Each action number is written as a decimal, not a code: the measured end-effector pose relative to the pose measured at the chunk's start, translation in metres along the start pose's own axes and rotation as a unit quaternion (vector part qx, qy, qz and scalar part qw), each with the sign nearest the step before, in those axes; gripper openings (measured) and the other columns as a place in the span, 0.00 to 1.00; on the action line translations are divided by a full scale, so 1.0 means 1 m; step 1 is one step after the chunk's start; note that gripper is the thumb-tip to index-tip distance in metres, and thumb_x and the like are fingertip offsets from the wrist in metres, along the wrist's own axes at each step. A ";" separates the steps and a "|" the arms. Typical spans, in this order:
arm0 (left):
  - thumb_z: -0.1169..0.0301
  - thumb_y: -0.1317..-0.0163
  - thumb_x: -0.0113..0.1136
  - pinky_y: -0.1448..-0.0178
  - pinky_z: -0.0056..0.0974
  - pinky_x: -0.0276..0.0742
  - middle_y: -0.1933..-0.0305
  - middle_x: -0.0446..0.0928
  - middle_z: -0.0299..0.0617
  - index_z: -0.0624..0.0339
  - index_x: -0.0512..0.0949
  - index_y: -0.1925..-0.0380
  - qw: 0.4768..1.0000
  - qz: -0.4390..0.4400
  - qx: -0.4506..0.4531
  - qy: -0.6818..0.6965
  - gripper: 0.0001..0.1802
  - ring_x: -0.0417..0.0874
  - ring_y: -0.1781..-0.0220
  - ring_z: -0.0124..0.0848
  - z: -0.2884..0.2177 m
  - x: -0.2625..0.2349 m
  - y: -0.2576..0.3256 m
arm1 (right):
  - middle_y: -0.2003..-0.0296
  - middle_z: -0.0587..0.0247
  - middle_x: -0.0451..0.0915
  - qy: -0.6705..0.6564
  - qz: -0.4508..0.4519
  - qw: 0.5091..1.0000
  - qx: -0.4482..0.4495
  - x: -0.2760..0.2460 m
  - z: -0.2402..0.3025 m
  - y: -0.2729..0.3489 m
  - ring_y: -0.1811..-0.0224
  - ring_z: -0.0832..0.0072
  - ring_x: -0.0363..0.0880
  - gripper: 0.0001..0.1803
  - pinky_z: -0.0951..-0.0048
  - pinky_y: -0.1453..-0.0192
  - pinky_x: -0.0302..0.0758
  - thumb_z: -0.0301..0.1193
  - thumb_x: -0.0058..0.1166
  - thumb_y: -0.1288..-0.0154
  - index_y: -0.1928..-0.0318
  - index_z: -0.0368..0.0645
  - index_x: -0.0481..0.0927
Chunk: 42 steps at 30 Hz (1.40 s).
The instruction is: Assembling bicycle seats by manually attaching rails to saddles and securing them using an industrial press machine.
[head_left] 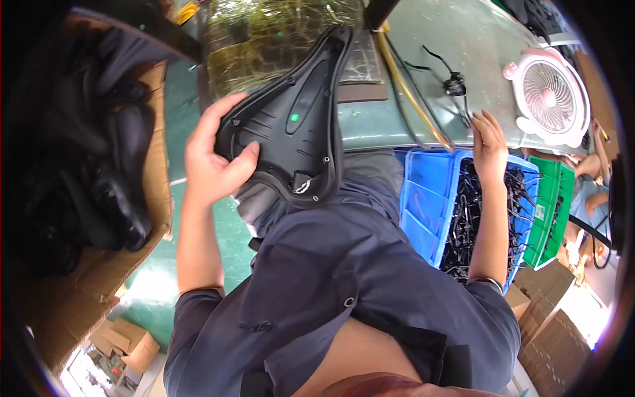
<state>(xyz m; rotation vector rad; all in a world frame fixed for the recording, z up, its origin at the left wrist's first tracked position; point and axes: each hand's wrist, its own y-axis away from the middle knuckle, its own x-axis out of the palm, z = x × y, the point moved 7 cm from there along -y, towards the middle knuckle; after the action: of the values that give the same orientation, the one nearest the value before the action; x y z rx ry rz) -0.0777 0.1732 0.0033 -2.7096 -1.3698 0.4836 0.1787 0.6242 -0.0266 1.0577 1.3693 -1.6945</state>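
The saddle (pixel 281 135) is left of crates (pixel 423 205) and fan (pixel 548 96).

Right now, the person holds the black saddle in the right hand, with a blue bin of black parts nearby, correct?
Not the right hand: the head view shows the left hand holding the black saddle, with the blue bin of black parts nearby.
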 end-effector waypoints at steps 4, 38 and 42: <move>0.81 0.48 0.69 0.26 0.42 0.74 0.38 0.84 0.51 0.66 0.82 0.38 0.978 0.054 0.136 -0.149 0.32 0.84 0.32 0.42 -0.009 0.002 -0.031 | 0.28 0.43 0.74 -0.171 -0.031 0.970 0.172 0.012 0.007 -0.041 0.33 0.50 0.81 0.42 0.56 0.31 0.80 0.37 0.75 0.34 0.23 0.43 0.71; 0.76 0.18 0.53 0.32 0.37 0.78 0.44 0.89 0.45 0.67 0.85 0.45 0.982 -0.169 0.079 -0.019 0.13 0.86 0.41 0.34 0.064 0.036 -0.028 | 0.58 0.58 0.83 -0.344 0.048 0.916 -0.200 0.046 0.257 -0.113 0.69 0.63 0.84 0.33 0.68 0.67 0.82 0.40 0.83 0.55 0.46 0.43 0.88; 0.77 0.19 0.54 0.31 0.39 0.78 0.44 0.89 0.46 0.68 0.85 0.46 0.983 -0.163 0.086 -0.025 0.12 0.87 0.40 0.37 0.067 0.037 -0.030 | 0.59 0.64 0.80 -0.351 0.037 0.914 -0.200 0.049 0.254 -0.118 0.72 0.66 0.83 0.33 0.66 0.70 0.80 0.42 0.82 0.56 0.47 0.48 0.88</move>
<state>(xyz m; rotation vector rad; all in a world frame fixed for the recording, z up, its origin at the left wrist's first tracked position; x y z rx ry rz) -0.1009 0.2148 -0.0631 -2.2931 -1.6570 0.6122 0.0119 0.3958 0.0035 0.2132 1.0977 -1.4365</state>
